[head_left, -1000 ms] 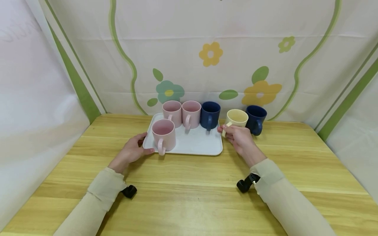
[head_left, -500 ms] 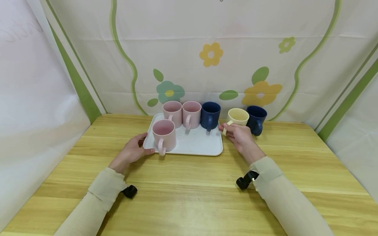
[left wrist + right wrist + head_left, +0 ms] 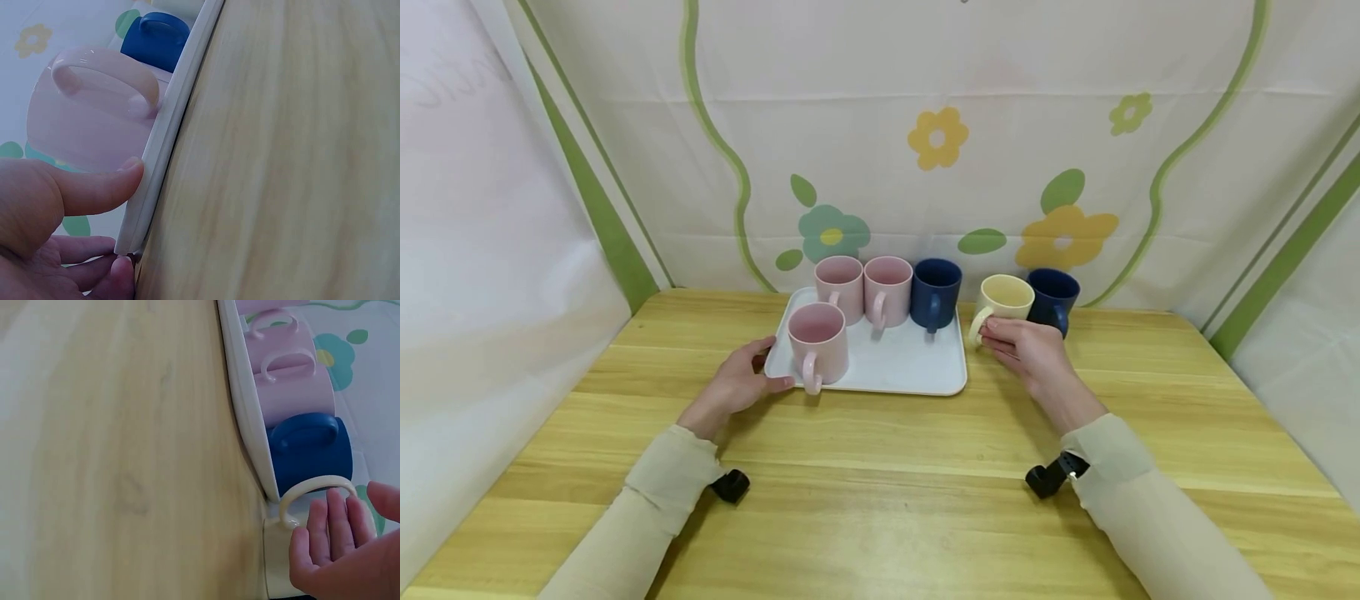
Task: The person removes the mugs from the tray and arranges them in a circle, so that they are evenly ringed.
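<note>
A white tray (image 3: 898, 367) lies on the table, bearing three pink mugs and one navy mug (image 3: 945, 307). My left hand (image 3: 739, 382) holds its front left corner, the thumb on the rim (image 3: 164, 137) and the fingers at the outer edge. Close to that thumb stands the front pink mug (image 3: 829, 346). Right of the tray, a pale yellow mug (image 3: 1004, 293) stands upright, its handle toward the tray's side. My right hand (image 3: 1033, 350) is at its front; in the right wrist view the fingers reach out loosely over the mug's side (image 3: 280, 559), beside the handle, thumb apart.
Two pink mugs (image 3: 839, 283) line the tray's back edge beside the navy one. Another navy mug (image 3: 1054, 287) stands just right of the yellow mug, partly behind my right hand. A flower-printed cloth (image 3: 850, 150) hangs behind the wooden table (image 3: 880, 500).
My right hand has slid a little to the right, its fingertips leaving the far side of the yellow mug's handle. The yellow mug has shifted slightly backward. My left hand stays at the tray.
</note>
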The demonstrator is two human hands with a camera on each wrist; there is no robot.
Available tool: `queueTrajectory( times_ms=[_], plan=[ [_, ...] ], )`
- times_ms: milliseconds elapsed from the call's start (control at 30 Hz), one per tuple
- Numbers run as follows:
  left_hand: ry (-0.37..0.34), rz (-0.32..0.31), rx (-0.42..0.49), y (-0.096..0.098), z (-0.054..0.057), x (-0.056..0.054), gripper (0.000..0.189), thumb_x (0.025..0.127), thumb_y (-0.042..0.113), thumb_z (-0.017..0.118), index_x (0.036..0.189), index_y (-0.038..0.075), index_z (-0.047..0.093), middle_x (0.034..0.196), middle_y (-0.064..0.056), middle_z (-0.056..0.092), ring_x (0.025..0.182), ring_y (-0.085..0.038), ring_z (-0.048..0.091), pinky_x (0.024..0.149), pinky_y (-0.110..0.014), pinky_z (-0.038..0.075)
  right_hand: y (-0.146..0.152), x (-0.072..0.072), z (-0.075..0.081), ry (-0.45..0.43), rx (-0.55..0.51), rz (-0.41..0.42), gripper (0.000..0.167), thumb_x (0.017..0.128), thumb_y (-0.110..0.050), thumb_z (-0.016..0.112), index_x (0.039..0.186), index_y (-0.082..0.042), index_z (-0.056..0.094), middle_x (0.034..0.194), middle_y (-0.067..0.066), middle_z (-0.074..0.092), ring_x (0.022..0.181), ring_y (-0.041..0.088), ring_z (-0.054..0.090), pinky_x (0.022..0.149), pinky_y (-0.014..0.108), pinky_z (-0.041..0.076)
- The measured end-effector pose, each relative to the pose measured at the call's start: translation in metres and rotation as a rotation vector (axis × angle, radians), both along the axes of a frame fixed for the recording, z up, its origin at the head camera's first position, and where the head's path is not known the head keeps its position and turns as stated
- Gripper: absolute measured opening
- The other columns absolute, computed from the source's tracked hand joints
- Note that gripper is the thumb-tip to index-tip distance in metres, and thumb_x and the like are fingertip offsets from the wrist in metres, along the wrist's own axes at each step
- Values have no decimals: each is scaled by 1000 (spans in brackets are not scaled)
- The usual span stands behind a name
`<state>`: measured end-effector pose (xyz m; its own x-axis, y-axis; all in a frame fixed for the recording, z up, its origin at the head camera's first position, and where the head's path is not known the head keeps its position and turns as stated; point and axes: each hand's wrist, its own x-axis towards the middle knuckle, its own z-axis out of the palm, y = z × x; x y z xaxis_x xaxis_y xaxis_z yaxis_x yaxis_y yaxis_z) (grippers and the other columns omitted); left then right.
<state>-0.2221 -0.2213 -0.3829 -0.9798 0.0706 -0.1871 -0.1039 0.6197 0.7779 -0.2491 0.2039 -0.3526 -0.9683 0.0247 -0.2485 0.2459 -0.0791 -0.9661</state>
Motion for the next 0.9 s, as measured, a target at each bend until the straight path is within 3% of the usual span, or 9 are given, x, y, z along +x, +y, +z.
queueTrajectory(
  times_ms=[167,367,633,900],
  plan=[
    [2,0,9,-1,1,2,92,95,19,79,166,-2,25,159,-32,46,143,-45,46,124,-61,35,-3,8,7,52,20,-48,29,104,-20,70,128,-5,72,94,-12,81,98,7,76,95,22,58],
    [3,0,6,-2,0,2,93,94,20,80,167,-2,25,159,-32,45,143,-45,46,124,-61,35,-20,13,15,91,86,-67,37,104,-22,69,133,0,69,89,-15,78,92,5,75,85,17,59],
    [14,-6,7,-5,-1,2,93,94,19,80,166,-4,26,158,-33,46,143,-46,47,124,-61,35,-49,12,18,105,165,78,43,107,-29,65,139,-1,66,115,-2,80,108,16,75,106,33,57],
    [22,-11,-3,-8,-1,3,93,94,20,80,166,-4,26,158,-33,47,143,-46,47,124,-61,35,-84,13,18,140,134,188,41,106,-27,67,138,-2,67,122,7,80,118,29,74,116,52,50]
  ],
)
